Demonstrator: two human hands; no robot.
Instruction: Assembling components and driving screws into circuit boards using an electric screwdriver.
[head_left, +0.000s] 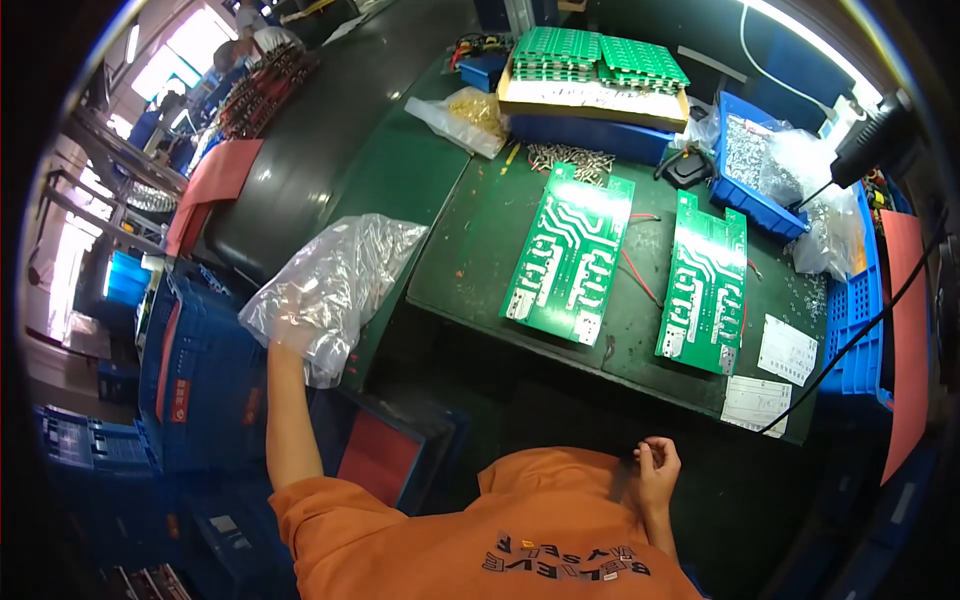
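Observation:
My left arm stretches out to a clear plastic bag at the left edge of the bench. Through the plastic my left hand shows only hazily, so its fingers cannot be read. My right hand is close to my body, below the bench's front edge, its fingers curled toward the thumb; whatever is between them, if anything, is too small to make out. Two green circuit boards lie on the bench, a left board and a right board, with red wires at their sides.
Stacked green boards fill a carton above a blue bin. Loose metal screws lie in front. On the right are a blue parts tray, a hanging screwdriver with a cable, and paper slips. Blue crates stand left.

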